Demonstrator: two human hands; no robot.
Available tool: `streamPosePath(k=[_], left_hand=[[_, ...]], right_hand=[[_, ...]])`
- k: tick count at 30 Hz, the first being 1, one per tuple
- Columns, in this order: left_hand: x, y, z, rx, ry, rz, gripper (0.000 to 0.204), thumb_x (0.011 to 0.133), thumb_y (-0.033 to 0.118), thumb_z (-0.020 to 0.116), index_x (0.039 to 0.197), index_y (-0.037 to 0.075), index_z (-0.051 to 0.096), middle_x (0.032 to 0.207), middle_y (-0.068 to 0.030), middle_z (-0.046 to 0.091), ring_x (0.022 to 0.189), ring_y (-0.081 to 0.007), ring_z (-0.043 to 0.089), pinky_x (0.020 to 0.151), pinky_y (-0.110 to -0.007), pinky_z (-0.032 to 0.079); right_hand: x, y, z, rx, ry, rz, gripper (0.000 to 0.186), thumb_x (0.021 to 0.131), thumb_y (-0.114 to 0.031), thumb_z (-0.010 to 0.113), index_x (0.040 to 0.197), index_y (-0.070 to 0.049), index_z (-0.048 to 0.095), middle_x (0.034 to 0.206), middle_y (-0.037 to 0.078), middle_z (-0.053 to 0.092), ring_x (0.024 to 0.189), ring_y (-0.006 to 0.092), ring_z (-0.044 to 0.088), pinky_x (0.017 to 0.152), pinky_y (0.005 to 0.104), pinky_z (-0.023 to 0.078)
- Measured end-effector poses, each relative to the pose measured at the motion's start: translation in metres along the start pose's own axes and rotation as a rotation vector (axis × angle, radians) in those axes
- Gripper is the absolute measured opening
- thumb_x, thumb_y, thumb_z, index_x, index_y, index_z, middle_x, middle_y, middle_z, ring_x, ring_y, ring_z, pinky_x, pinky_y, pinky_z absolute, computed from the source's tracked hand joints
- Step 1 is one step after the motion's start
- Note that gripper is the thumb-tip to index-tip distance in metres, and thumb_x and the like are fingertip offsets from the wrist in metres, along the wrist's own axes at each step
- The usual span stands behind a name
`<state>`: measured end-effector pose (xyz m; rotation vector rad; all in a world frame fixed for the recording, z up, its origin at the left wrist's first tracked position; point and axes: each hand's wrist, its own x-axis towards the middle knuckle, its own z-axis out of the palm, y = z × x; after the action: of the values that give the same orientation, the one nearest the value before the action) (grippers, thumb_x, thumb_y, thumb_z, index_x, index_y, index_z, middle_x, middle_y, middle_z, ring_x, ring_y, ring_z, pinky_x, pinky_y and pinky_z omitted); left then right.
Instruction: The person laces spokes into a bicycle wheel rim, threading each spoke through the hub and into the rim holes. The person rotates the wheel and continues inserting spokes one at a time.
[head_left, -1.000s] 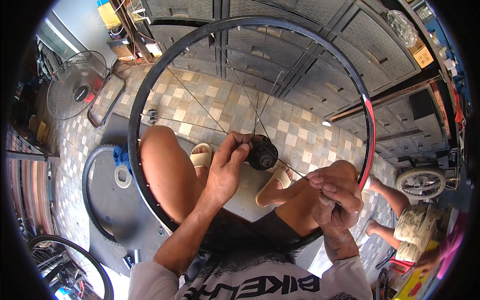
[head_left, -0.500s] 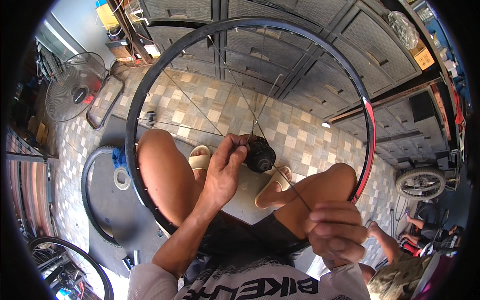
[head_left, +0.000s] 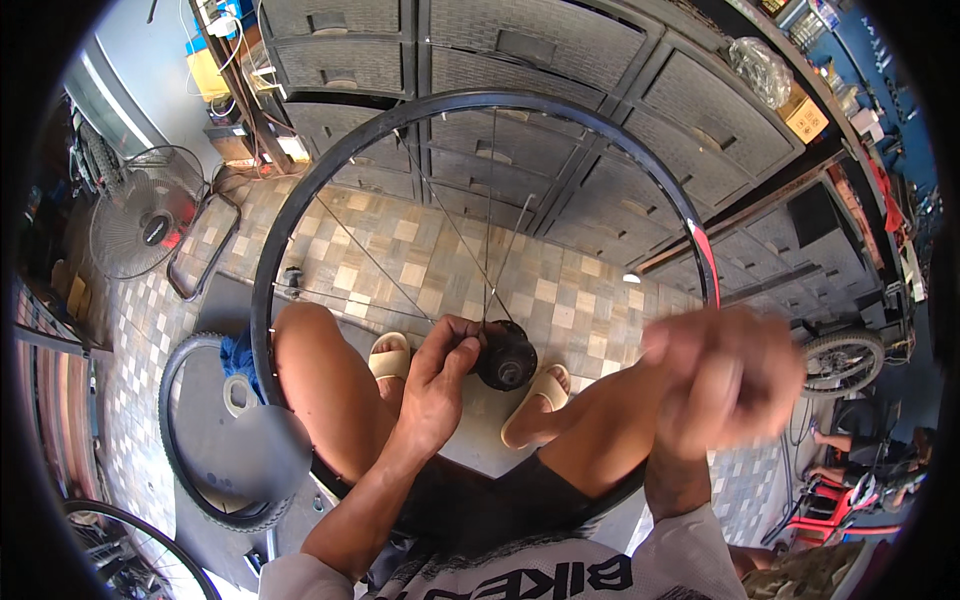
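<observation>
A bicycle wheel rim (head_left: 480, 101), black with a red patch on its right, stands upright around my knees. Only several thin spokes (head_left: 491, 190) run inside it, converging at the black hub (head_left: 512, 362) near the middle. My left hand (head_left: 440, 375) is closed at the hub's left side, thumb and fingers pinching where the spokes meet it. One spoke leans up from there with its upper end short of the rim. Raised by the rim's right side, my right hand (head_left: 725, 375) is smeared by motion; whether it holds anything is unclear.
Grey woven-look drawers (head_left: 520, 45) stand ahead beyond the tiled floor (head_left: 440, 245). A floor fan (head_left: 150, 215) is at the left. A tyre (head_left: 175, 440) lies on the dark mat, with another wheel (head_left: 150, 525) at lower left. A bicycle wheel (head_left: 845, 362) and another person are at right.
My right hand has swung up from beside my right knee to the rim's right side. The spoke that stretched from the hub toward it no longer shows there. My left hand stays at the hub.
</observation>
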<state>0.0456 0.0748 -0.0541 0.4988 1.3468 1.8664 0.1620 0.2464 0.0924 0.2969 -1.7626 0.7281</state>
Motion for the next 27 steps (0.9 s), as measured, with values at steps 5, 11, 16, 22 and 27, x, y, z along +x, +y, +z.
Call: streamPosePath(k=[5,11,16,22,27], left_hand=[[0.001,-0.002,0.0,-0.048,-0.009,0.004,0.016,0.11,0.014,0.048,0.114,0.003,0.059,0.114,-0.0057,0.069,0.098,-0.0092,0.055,0.094,-0.027,0.047],[-0.006,0.007,0.009,-0.049,0.007,-0.014,0.012,0.108,0.011,0.049,0.11,0.004,0.058,0.116,-0.0119,0.067,0.109,-0.0171,0.059,0.099,-0.033,0.049],[-0.011,0.019,0.014,-0.017,0.01,-0.028,0.012,0.108,0.011,0.051,0.111,0.003,0.058,0.113,-0.0098,0.066,0.106,-0.0154,0.057,0.099,-0.031,0.046],[-0.012,0.014,0.012,-0.047,0.003,0.002,0.013,0.11,0.013,0.053,0.115,0.002,0.06,0.11,-0.0036,0.063,0.102,-0.0114,0.054,0.096,-0.027,0.045],[-0.012,0.012,0.012,0.014,0.057,-0.027,0.01,0.105,0.008,0.056,0.111,0.003,0.061,0.105,-0.0045,0.063,0.102,-0.0134,0.053,0.098,-0.029,0.042]], right_hand=[[-0.007,-0.016,-0.007,-0.035,0.121,0.167,0.008,0.101,-0.002,0.06,0.105,0.005,0.06,0.089,0.016,0.07,0.062,0.0267,0.07,0.059,0.0406,0.065],[0.002,0.08,-0.028,0.097,0.445,0.851,0.018,0.104,-0.013,0.069,0.115,0.002,0.066,0.101,0.014,0.071,0.077,0.0233,0.074,0.063,0.0353,0.063],[-0.05,0.096,-0.006,0.288,0.115,1.07,0.028,0.106,-0.018,0.068,0.127,-0.001,0.062,0.103,0.012,0.074,0.082,0.0205,0.074,0.065,0.0344,0.063],[-0.101,0.051,0.035,0.384,-0.149,1.149,0.028,0.107,-0.017,0.069,0.126,0.003,0.063,0.102,0.01,0.074,0.08,0.0148,0.073,0.069,0.0275,0.056],[-0.089,0.032,0.051,-0.195,0.142,0.824,0.031,0.098,-0.018,0.078,0.121,0.0,0.068,0.102,0.009,0.07,0.089,0.0191,0.07,0.073,0.0315,0.055]])
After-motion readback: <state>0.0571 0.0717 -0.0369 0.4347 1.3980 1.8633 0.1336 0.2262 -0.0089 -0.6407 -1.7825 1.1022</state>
